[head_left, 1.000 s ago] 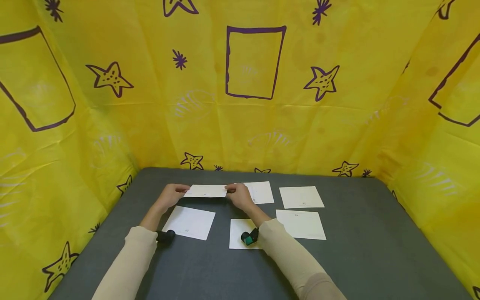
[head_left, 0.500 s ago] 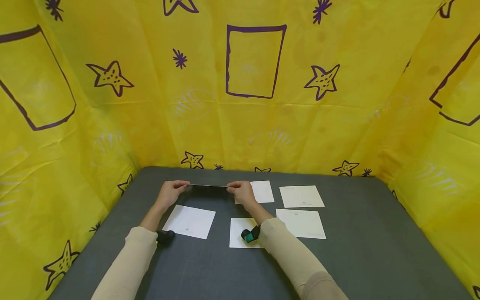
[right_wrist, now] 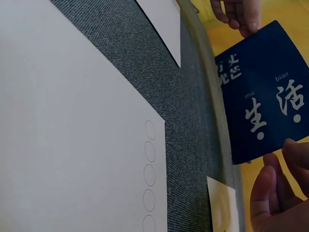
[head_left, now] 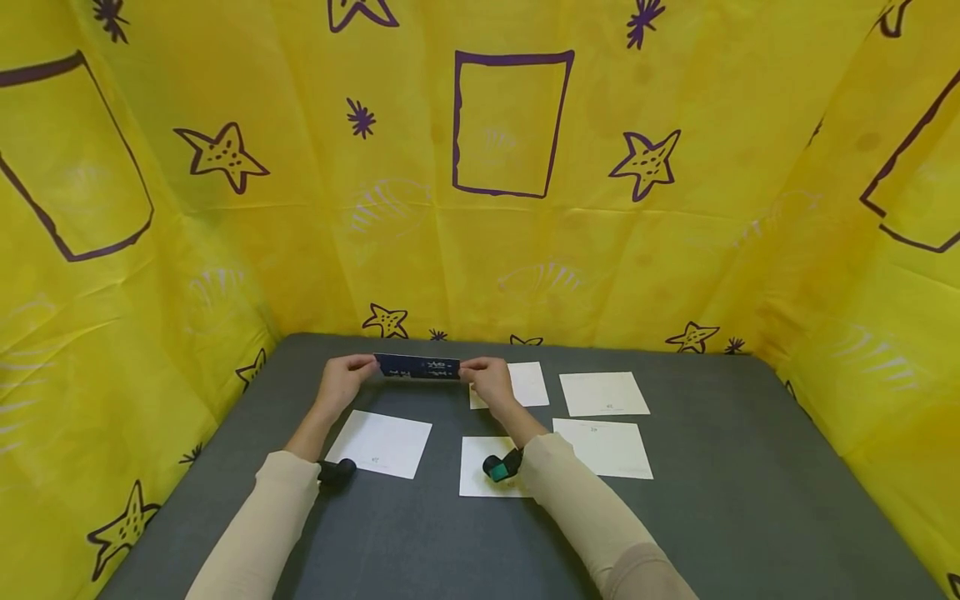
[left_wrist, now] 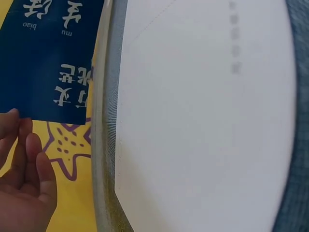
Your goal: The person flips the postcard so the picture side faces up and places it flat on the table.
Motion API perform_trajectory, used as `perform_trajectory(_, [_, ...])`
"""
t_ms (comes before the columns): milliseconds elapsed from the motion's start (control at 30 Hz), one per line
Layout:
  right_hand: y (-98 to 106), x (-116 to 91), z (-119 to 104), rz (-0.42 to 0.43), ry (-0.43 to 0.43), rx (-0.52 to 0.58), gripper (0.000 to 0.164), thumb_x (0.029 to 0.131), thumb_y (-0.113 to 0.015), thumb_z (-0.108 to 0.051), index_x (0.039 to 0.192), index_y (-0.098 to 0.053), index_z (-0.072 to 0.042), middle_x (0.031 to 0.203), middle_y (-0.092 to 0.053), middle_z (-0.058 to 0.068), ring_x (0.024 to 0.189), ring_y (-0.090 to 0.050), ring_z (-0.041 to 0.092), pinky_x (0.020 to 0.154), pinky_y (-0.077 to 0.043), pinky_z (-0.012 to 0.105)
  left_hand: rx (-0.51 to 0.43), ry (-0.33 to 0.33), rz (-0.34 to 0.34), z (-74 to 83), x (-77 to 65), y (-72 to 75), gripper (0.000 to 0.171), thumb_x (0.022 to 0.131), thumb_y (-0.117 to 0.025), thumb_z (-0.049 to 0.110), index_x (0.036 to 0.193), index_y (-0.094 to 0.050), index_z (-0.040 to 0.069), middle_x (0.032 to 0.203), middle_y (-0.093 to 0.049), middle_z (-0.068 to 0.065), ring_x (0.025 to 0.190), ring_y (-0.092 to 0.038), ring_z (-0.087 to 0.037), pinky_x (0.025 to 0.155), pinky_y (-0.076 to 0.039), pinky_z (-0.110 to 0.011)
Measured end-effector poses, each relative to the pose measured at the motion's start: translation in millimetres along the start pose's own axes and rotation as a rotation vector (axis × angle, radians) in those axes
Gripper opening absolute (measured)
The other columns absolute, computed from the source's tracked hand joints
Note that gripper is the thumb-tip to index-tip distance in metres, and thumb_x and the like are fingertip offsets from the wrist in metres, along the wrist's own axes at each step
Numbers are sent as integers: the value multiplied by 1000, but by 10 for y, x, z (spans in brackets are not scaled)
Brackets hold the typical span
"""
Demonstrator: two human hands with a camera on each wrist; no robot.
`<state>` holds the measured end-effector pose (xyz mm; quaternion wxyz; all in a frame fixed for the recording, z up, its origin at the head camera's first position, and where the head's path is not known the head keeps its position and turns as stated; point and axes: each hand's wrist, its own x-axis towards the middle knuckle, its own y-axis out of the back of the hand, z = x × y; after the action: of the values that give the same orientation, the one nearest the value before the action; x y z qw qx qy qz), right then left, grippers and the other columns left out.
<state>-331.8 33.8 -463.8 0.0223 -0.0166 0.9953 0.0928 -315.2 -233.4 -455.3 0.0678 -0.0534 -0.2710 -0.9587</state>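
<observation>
Over the far left part of the table, a dark blue postcard (head_left: 417,367) with white Chinese lettering is held up between two hands. The left hand (head_left: 341,385) pinches its left edge with thumb and fingertips. On the opposite edge, the right hand (head_left: 491,387) pinches it the same way. In the left wrist view the lettering on the blue postcard (left_wrist: 43,96) appears upside down. White characters and small "mu" and "biao" text show on the postcard (right_wrist: 265,96) in the right wrist view. One white card (head_left: 382,444) lies below the left hand.
Several more white cards lie face down: one card (head_left: 528,383) partly behind the right hand, another (head_left: 603,393) at the back right, one (head_left: 603,450) in front of it, and one (head_left: 472,471) under the right wrist. A yellow patterned cloth (head_left: 510,250) encloses the grey table (head_left: 420,542).
The postcard has tilted in the hands: its white side faced up, then it was edge-on, and now its blue lettered side shows. Both hands rose slightly. The cards on the table stay put.
</observation>
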Motion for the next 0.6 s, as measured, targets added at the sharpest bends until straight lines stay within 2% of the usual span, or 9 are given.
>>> perform_trajectory(67, [1, 7, -3, 6, 1, 4, 14, 88, -69, -10, 96, -75, 0, 95, -73, 12, 76, -60, 16, 63, -49, 23, -15, 9, 9, 12, 5, -6, 29, 96, -61, 16, 115, -69, -4, 113, -68, -23, 100, -61, -29, 81, -49, -23])
perform_trajectory(133, [2, 17, -8, 10, -1, 10, 14, 88, -69, -10, 95, -75, 0, 93, -73, 11, 74, -58, 14, 63, -50, 24, -25, 22, 13, 23, 4, -7, 30, 96, -61, 18, 115, -68, -4, 114, -68, -23, 99, -60, -28, 79, -47, -20])
perform_trajectory(333, [-5, 31, -29, 10, -9, 22, 15, 89, -68, -13, 94, -75, 0, 91, -72, 10, 70, -55, 12, 65, -53, 27, -40, 51, 41, 33, 11, -23, 32, 95, -64, 20, 117, -68, -3, 117, -67, -23, 102, -60, -28, 80, -46, -22])
perform_trajectory(500, [-18, 23, -50, 13, -22, 37, 15, 89, -68, -14, 93, -75, -1, 96, -72, 11, 74, -57, 15, 68, -54, 29, -68, 35, 81, 20, 27, -45, 31, 93, -66, 18, 115, -69, -3, 116, -68, -23, 104, -62, -29, 81, -47, -21])
perform_trajectory(600, [-30, 20, -60, 20, -35, 51, 15, 89, -67, -13, 93, -75, -1, 98, -72, 12, 76, -57, 15, 68, -54, 28, -96, 29, 90, 11, 37, -61, 31, 93, -66, 17, 116, -68, -4, 115, -68, -24, 98, -64, -25, 78, -49, -18])
